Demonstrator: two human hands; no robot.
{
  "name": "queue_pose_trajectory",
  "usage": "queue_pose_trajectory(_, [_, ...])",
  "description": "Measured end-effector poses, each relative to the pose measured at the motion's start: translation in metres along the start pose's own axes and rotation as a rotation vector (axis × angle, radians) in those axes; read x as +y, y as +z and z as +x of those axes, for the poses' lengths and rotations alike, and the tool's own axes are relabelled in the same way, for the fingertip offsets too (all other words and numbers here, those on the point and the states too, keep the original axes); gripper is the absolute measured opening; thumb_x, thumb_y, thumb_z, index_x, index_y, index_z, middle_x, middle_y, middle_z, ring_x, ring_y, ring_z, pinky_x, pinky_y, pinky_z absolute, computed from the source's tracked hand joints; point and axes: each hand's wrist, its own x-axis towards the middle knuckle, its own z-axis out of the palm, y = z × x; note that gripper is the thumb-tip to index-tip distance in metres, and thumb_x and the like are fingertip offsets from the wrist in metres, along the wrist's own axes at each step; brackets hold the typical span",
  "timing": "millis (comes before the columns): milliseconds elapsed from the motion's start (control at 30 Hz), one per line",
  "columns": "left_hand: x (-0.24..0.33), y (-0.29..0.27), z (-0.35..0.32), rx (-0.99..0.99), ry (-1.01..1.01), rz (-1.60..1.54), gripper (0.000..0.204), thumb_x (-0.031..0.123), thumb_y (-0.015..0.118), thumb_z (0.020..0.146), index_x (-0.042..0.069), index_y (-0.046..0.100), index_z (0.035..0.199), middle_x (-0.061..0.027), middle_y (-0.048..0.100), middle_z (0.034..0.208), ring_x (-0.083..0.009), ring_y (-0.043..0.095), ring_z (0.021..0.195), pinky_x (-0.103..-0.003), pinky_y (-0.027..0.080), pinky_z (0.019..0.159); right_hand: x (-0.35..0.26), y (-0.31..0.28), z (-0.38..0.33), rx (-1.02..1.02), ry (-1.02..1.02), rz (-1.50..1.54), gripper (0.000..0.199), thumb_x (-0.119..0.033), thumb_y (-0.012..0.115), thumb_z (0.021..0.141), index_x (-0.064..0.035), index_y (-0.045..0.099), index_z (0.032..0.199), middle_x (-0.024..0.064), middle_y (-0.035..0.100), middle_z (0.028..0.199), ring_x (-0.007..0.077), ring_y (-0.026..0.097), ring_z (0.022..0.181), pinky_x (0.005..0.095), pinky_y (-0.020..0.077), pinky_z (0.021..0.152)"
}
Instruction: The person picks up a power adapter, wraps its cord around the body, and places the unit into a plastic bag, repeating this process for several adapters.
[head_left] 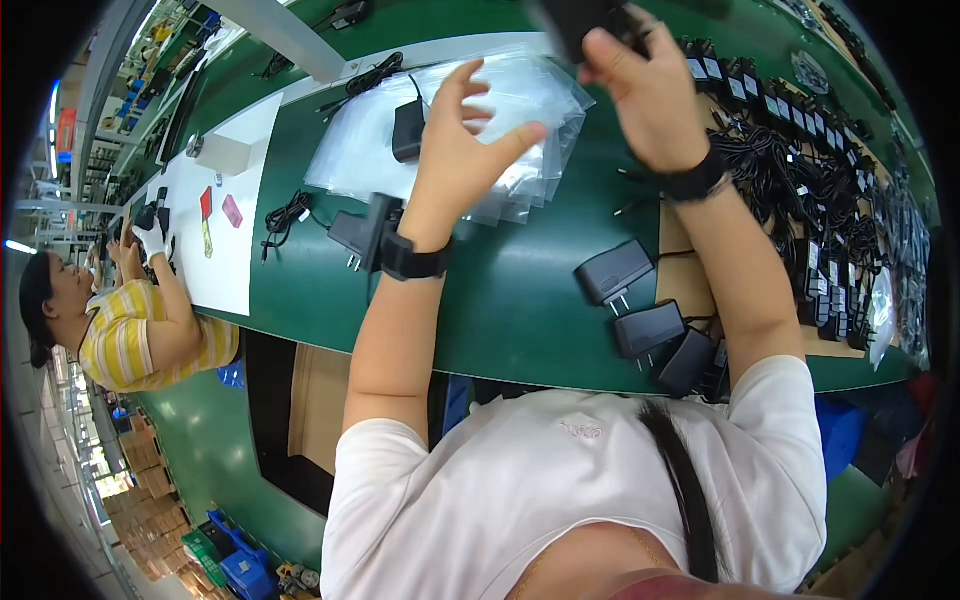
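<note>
Head view: one black adapter lies on clear plastic bags, too overlapped to count, at the far middle of the table; at least three further adapters sit near right. Left hand is open, fingers spread over the bags, contact unclear. Right hand grips one blurred black object, far side.

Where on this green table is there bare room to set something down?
Bare green tabletop lies between the left forearm and the near black power adapters, nearer than the clear plastic bags. Black cables crowd the table's right side.
</note>
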Motion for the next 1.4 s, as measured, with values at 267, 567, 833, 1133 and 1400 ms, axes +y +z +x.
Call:
queue_pose_trajectory(267, [-0.046,0.030,-0.020,0.036,0.165,0.940,0.041,0.032,0.067,0.070,-0.006,0.057,0.081,-0.0225,0.052,0.086,-0.0354,0.054,0.082,-0.041,0.047,0.066,0.000,-0.042,0.018,0.018,-0.066,0.144,0.026,-0.010,0.067,0.077,-0.0019,0.057,0.100,0.0049,0.061,0.089,0.0140,0.058,0.080,0.0288,0.0487,0.069])
queue_pose_trajectory(567, [-0.044,-0.029,0.007,0.091,-0.203,0.554,0.021,0.014,0.049,0.073,0.000,0.064,0.076,-0.0170,0.063,0.074,-0.0308,0.061,0.070,-0.035,0.047,0.065,-0.026,-0.020,0.010,0.211,0.158,0.158,0.031,-0.007,0.067,0.077,-0.0044,0.049,0.102,0.0030,0.058,0.087,0.0118,0.058,0.073,0.0239,0.0488,0.060])
queue_pose_trajectory(833, [-0.035,-0.011,-0.013,0.254,-0.081,0.902,0.027,0.023,0.057,0.074,0.000,0.051,0.089,-0.0209,0.061,0.074,-0.0397,0.059,0.068,-0.044,0.047,0.062,0.000,-0.026,0.014,0.069,-0.124,-0.079,0.026,-0.012,0.066,0.078,-0.0016,0.057,0.100,0.0059,0.061,0.090,0.0153,0.059,0.080,0.0304,0.0512,0.067])
queue_pose_trajectory(1133, [-0.021,-0.059,-0.028,0.270,-0.140,0.862,0.022,0.019,0.057,0.071,0.000,0.065,0.080,-0.0168,0.063,0.069,-0.0267,0.062,0.063,-0.033,0.049,0.060,-0.009,-0.019,0.010,0.216,0.058,-0.007,0.044,-0.006,0.069,0.074,0.0002,0.043,0.110,0.0060,0.056,0.090,0.0127,0.057,0.071,0.0234,0.0484,0.060])
queue_pose_trajectory(1400, [-0.022,-0.047,-0.022,0.093,-0.378,0.149,0.019,0.015,0.066,0.074,-0.002,0.060,0.069,-0.0037,0.057,0.059,-0.0086,0.052,0.052,-0.021,0.040,0.048,0.001,-0.011,0.004,0.119,0.237,0.112,0.034,-0.010,0.065,0.077,0.0007,0.050,0.106,0.0085,0.059,0.090,0.0177,0.058,0.074,0.0300,0.0492,0.067])
